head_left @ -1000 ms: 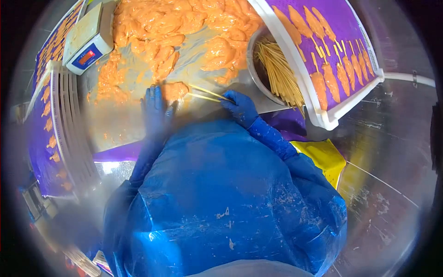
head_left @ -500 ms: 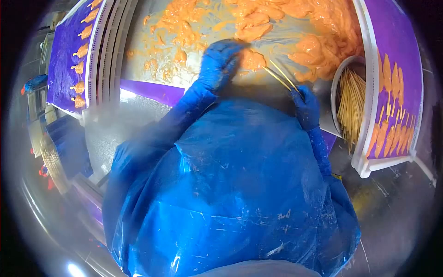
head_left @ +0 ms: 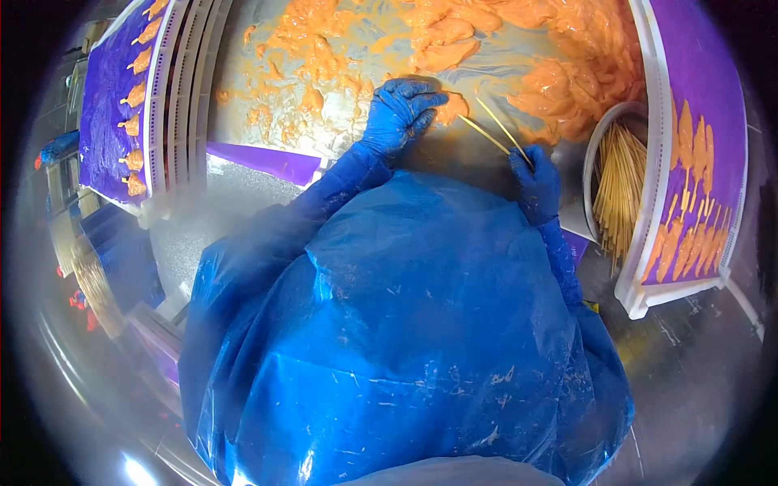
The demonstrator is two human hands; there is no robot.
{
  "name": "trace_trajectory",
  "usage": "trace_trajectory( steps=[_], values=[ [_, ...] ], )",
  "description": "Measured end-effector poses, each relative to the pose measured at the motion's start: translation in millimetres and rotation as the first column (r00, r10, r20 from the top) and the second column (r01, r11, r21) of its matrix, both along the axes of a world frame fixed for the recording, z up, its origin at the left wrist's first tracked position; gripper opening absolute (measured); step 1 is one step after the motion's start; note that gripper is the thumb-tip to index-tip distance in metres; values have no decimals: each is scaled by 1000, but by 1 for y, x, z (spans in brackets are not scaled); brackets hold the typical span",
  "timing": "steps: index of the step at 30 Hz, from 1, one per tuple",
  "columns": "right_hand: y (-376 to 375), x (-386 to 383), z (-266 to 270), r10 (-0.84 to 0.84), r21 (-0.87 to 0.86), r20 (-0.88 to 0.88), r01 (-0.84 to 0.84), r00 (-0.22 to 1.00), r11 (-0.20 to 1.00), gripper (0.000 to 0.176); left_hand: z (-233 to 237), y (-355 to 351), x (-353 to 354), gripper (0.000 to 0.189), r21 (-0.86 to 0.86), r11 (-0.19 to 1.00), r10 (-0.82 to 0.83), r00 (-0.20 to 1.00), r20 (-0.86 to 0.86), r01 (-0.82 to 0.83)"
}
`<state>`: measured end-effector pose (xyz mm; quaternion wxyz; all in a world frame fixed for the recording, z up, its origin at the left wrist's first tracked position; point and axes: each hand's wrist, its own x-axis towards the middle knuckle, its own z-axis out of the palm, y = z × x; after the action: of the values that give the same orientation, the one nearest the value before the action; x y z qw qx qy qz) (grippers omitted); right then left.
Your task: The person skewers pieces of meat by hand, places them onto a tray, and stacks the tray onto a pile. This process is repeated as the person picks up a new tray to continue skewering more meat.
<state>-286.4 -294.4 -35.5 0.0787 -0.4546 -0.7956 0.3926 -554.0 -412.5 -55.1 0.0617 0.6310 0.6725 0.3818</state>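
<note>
My left hand (head_left: 403, 113), in a blue glove, has its thumb and fingers closed on the left edge of a small orange-coated piece of meat (head_left: 454, 108). The hand covers part of that piece. Two thin wooden skewers (head_left: 492, 136) stick out of my gloved right hand (head_left: 536, 180), whose fingers are wrapped round their lower ends. One skewer's tip reaches the near edge of the piece; the other points up and away, its tip bare. More orange-coated meat (head_left: 559, 89) is heaped on the metal tabletop (head_left: 486, 81) beyond both hands.
A round metal container (head_left: 589, 174) of wooden skewers (head_left: 617, 190) stands right of my right hand. Beside it, a white-rimmed tray (head_left: 658, 202) with purple lining holds skewered meat. At left are stacked trays (head_left: 174, 97), the top one bearing several skewered pieces.
My left hand has come right to the small piece of meat and closed on its edge. My right hand keeps the two skewers, nearly in the same place.
</note>
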Motion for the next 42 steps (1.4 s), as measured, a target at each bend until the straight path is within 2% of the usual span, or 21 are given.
trace_trajectory(
  steps=[3, 6, 8, 10, 11, 13, 15, 22, 25, 28, 30, 36, 39, 41, 42],
  values=[
    [-2, 4, -6, -14, 69, -100, 21, 995, 997, 19, 2, -1, 3, 31, -50, 998, 41, 999, 5, -41],
    [-5, 6, 5, -37, 50, -124, 43, 992, 998, 18, 4, 2, 3, 32, -39, 998, 56, 998, 3, -55],
    [-5, 4, 7, -67, 14, -120, 69, 991, 998, 18, 10, 4, 8, 30, 29, 995, 101, 985, -138, -98],
    [-5, 4, 4, -97, -24, -114, 94, 989, 995, 17, -6, 7, 5, 30, 8, 999, 46, 993, -113, -45],
    [-3, 4, 2, -47, 26, -63, 48, 997, 998, 17, -13, 8, 3, 30, -7, 1000, -9, 996, -92, 9],
    [0, 4, -2, 1, 75, -10, 0, 1000, 997, 16, -13, 8, 3, 30, -7, 1000, -8, 996, -87, 8],
    [0, 4, -7, 13, 72, -110, -5, 994, 997, 15, -14, 8, 2, 29, -7, 1000, -7, 997, -81, 7],
    [4, -2, -8, 37, 2, -108, -37, 993, 999, 16, -14, 8, 4, 30, -32, 999, -13, 997, -79, 11],
    [7, -4, -10, 61, 40, -14, -61, 998, 997, 16, -17, 9, 3, 31, -31, 999, -20, 997, -74, 18],
    [5, -9, -4, 63, 33, -88, -60, 994, 998, 16, -19, 8, 4, 32, -34, 999, -21, 996, -83, 18],
    [6, -14, -4, 27, -40, -125, -32, 992, 999, 16, -19, 8, 4, 33, -35, 999, -14, 995, -95, 11],
    [9, -28, -1, 90, 12, -147, -89, 985, 996, 14, -17, 11, 2, 32, -31, 998, -63, 997, -45, 62],
    [8, -30, -1, 63, -36, -170, -70, 983, 997, 12, -12, 10, 0, 32, -41, 998, -46, 999, -19, 45],
    [11, -26, -11, 82, 4, -170, -82, 982, 997, 12, -3, 5, -4, 31, 70, 986, 153, 988, 26, -154],
    [10, -26, -10, 100, 38, -163, -95, 981, 995, 11, -3, 3, -2, 31, 66, 986, 150, 988, 28, -152]
  ],
)
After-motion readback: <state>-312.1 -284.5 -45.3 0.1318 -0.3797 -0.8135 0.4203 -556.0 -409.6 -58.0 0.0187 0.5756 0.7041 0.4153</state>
